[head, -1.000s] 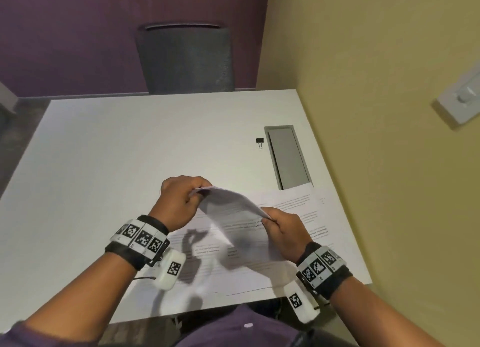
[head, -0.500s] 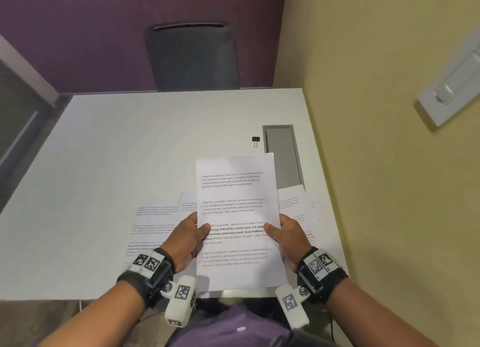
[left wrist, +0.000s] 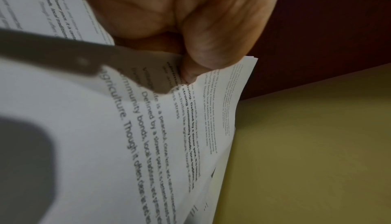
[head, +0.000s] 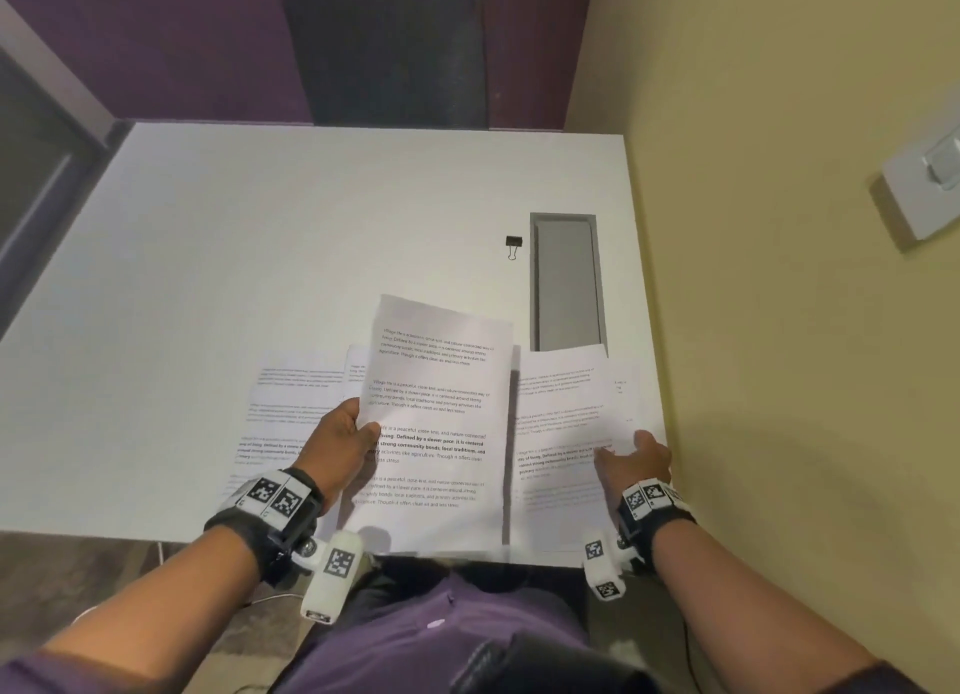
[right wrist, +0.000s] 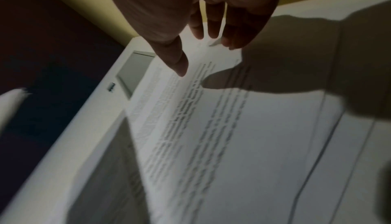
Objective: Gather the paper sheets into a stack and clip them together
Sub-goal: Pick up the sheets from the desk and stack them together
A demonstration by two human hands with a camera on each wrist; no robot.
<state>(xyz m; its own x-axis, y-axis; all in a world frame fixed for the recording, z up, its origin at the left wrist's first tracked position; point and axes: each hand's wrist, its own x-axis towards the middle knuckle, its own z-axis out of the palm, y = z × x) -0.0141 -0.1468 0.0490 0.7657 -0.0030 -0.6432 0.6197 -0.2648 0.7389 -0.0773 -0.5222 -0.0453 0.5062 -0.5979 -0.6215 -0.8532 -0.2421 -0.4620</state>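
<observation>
My left hand [head: 353, 436] pinches the left edge of a printed sheet [head: 441, 423] held above the table; in the left wrist view the thumb [left wrist: 211, 50] presses onto that paper [left wrist: 148, 127]. My right hand [head: 631, 457] hovers with straight fingers over another printed sheet [head: 563, 423] lying at the table's right edge. The right wrist view shows the spread fingers [right wrist: 213, 27] just above that sheet [right wrist: 232, 127]. More sheets [head: 291, 413] lie flat on the left. A black binder clip [head: 514, 246] sits farther back on the table.
The white table [head: 260, 252] has a grey recessed panel [head: 565, 283] beside the clip. A yellow wall [head: 779, 330] runs close along the right edge. A dark chair [head: 387, 44] stands at the far side against a purple wall.
My right hand has let go of the lifted sheet and moved right over the sheet on the table. My left hand alone now holds the lifted sheet, tilted slightly.
</observation>
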